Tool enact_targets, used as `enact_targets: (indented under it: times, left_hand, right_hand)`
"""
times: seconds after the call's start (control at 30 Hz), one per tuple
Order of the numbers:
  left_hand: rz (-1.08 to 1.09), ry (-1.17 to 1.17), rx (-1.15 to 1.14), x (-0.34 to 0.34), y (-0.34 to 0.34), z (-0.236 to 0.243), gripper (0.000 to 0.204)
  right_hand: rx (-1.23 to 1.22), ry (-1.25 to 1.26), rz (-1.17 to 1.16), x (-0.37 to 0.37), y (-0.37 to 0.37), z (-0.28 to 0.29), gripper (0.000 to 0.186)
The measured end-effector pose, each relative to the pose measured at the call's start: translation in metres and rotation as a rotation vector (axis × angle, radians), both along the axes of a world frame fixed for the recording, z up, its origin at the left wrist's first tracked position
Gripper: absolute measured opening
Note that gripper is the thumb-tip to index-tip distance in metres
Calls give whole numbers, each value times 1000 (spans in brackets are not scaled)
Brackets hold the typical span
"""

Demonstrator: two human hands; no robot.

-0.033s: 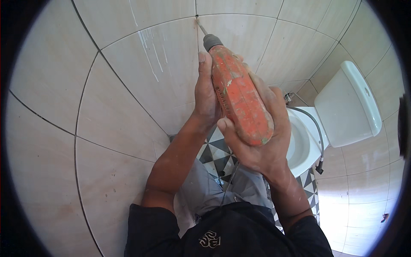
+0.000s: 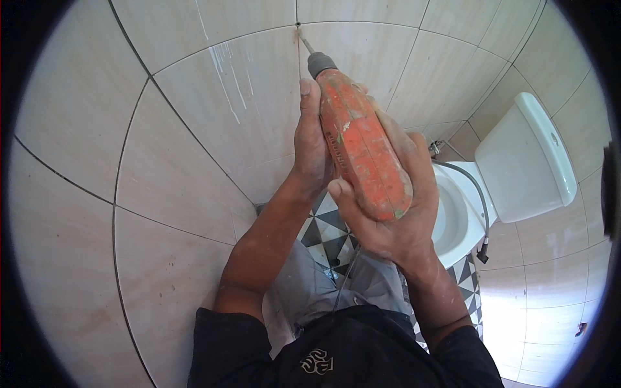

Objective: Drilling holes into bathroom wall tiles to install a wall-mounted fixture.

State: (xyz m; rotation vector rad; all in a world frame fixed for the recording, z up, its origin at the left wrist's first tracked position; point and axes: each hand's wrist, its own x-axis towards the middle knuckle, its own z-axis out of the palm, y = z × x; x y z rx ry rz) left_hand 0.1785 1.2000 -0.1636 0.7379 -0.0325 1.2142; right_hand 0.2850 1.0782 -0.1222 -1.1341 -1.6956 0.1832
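Observation:
A scuffed orange power drill [image 2: 362, 145] is held in both hands, pointing up and away at the tiled wall [image 2: 259, 77]. Its dark chuck [image 2: 319, 63] carries a thin bit [image 2: 305, 42], whose tip is at or very near a small dark hole [image 2: 298, 24] where tile joints cross. My left hand [image 2: 312, 142] supports the drill's left side near the front, thumb along the body and the other fingers hidden beneath. Round the rear end wraps my right hand [image 2: 407, 213], its thumb on the left side and fingers along the right. The trigger is out of sight.
To the right stands a white toilet [image 2: 527, 168] with a grey hose [image 2: 475, 184] lying across it. A small metal valve [image 2: 436, 147] sits behind the drill. White drips [image 2: 226, 77] mark the wall. Below is a grey-and-white patterned floor [image 2: 333, 229].

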Motion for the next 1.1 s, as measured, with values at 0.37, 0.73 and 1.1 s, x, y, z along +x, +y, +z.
enact_targets:
  times: [0.37,0.73,1.1]
  left_hand:
    - [-27,-49,-30,3,-3,5,79]
    - [-62,-37,-12,-2,2,-3,78]
    - [-6,64,33,-6,-1,11,67]
  right_hand:
    - [-20,-50,-12,2,-1,8,80]
    - [-2,-71,-20,-2,0,7,82]
    - [26,-190,-29,4,2,13,85]
